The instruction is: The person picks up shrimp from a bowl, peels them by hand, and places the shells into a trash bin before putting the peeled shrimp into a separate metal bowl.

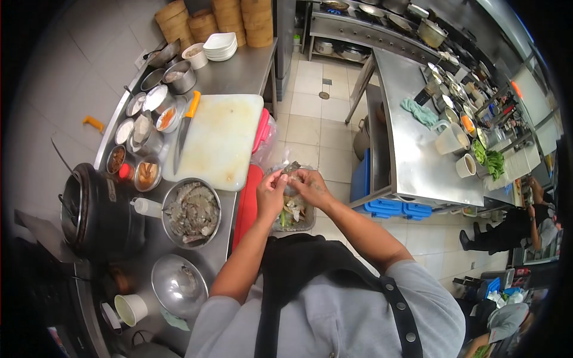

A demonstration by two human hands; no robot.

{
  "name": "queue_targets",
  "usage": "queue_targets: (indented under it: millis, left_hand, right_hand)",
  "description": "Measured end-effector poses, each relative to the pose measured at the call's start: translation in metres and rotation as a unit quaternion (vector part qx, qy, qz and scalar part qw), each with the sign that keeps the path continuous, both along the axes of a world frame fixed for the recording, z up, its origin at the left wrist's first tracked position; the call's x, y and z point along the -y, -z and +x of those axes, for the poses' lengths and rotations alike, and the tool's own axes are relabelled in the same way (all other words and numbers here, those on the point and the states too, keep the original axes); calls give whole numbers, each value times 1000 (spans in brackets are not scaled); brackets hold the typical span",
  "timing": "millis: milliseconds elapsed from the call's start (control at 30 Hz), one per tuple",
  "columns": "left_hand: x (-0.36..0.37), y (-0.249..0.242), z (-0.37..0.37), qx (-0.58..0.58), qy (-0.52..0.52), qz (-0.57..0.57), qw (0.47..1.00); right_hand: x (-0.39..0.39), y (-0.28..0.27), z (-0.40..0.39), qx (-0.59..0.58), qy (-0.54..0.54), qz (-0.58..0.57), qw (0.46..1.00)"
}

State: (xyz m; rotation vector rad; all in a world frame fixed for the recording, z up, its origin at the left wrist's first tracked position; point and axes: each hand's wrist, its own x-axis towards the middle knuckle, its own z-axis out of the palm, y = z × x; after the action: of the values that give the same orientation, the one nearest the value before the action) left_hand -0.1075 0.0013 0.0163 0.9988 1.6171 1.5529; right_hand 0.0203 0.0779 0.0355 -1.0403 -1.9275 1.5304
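Between my two hands is a raw grey shrimp [291,167], pinched in the fingertips. My left hand [273,190] grips it from the left, thumb pressed on it. My right hand [310,186] closes on it from the other side. Both hands are above a waste bin [291,225] with green and pale scraps inside. To the left, a steel bowl [218,224] of raw grey shrimp stands on the counter. Nearer to me, another steel bowl [173,286] contains a small amount of shrimp.
A white cutting board [221,140] lies on the left counter, with an orange-handled knife [186,128] along its edge. Seasoning bowls [143,128] and a black cooker [98,209] stand beside it. A steel table [412,149] is at right. Two people [519,224] work at far right.
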Motion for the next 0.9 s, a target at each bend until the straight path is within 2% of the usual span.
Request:
queue_targets:
  millis: [100,167,233,300,333,400,433,500,533,567,600,633,700,800,833,900]
  left_hand:
    - [-1,3,4,48,2,-7,999]
    - [-1,13,5,176,30,30,983]
    - [2,15,5,197,24,28,980]
    - [5,19,1,220,17,26,975]
    - [7,22,-4,243,8,32,969]
    - [8,24,-12,288,-4,48,957]
    - [8,22,-14,288,-5,48,956]
    - [11,19,-18,309,-9,44,950]
    - [11,16,-19,308,-9,45,950]
    - [13,14,-19,285,-4,32,958]
    - [14,15,-20,261,1,18,965]
    - [15,16,-21,260,2,17,965]
    - [16,18,-22,198,-2,-8,980]
    - [19,24,-26,130,0,-40,991]
    - [19,25,-29,130,-2,-40,991]
    - [21,29,-33,-2,45,-88,995]
  right_hand:
    - [6,5,-2,-42,29,22,998]
    - [5,11,-1,-57,26,-2,998]
    - [3,16,1,-73,24,-26,997]
    - [2,20,5,-136,12,-170,976]
    - [1,20,9,-135,13,-170,976]
    - [-2,18,19,-172,-25,-272,946]
    - [-2,17,20,-172,-25,-272,946]
    - [0,15,22,-80,16,-216,973]
    - [0,15,21,-81,16,-215,973]
    - [1,15,20,23,14,-112,993]
    - [2,17,19,127,13,-8,992]
    - [3,24,18,126,14,-9,992]
    - [3,36,15,131,27,136,982]
    - [-3,36,8,98,83,148,981]
    - [-2,18,5,97,80,148,981]
    - [1,-19,6,26,32,324,945]
